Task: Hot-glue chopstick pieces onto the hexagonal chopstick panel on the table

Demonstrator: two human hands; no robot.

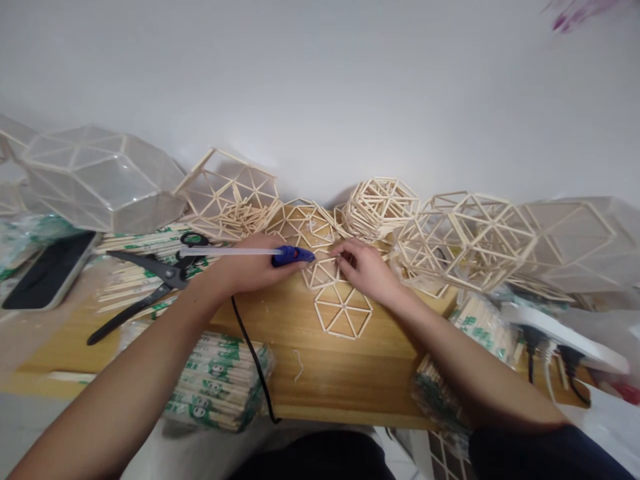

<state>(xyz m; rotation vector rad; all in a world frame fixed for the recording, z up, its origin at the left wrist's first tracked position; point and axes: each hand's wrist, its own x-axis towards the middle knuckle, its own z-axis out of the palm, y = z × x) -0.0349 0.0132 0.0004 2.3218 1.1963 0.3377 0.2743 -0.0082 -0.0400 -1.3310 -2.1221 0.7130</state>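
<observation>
My left hand point(250, 265) is closed around a blue hot glue gun point(291, 255), with a long translucent glue stick point(230, 251) jutting from its back. The gun's tip points right, toward the fingers of my right hand point(364, 267). Those fingers are pinched on a short wooden stick point(326, 258) at the upper edge of a small stick lattice. Nearer to me, a flat hexagon of sticks with spokes point(344, 307) lies on the wooden table point(320, 380), joined to that lattice. Its far part is partly hidden by my hands.
Black scissors point(173, 277) lie open on wrapped chopsticks at left, near a phone point(50, 270). Packed chopsticks point(215, 380) sit in front. Stick frames point(470, 230) and a covered polyhedron point(100, 177) line the wall. A power strip point(565, 333) with plugs is right; a black cord point(255, 360) crosses the edge.
</observation>
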